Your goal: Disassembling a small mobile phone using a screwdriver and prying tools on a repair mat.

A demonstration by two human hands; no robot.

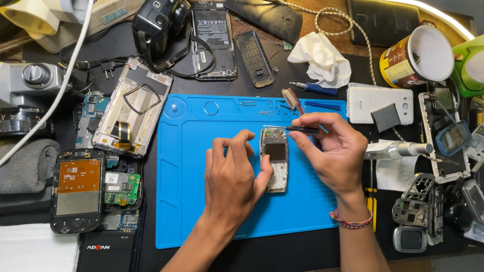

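**benchrat:** On the blue mat [202, 211], about dead centre, sits a small stripped phone [276, 159] with its front cover off, screen and keypad board bare. Left hand [230, 178] is closed on its left edge, thumb pressed against the side. Right hand [332, 150] pinches a thin dark tool [302, 129], tip hovering just over the top end of the phone. Can't tell if the tip is touching.

**solderjoe:** I'd worry about that tip. If it skids, it could gouge the little screen right below it or scratch the board.

**benchrat:** Agreed. The left hand grip is also only on one side, so a hard push from the tool could probably pivot the phone on the mat.

**solderjoe:** Small brush [292, 100] lies just past the phone's top end, near the mat's far edge, right by the right hand. A twitch could knock it. Tiny specks up there might be screws, too small to tell. They'd scatter easily into the clutter of gutted phones right of the mat.
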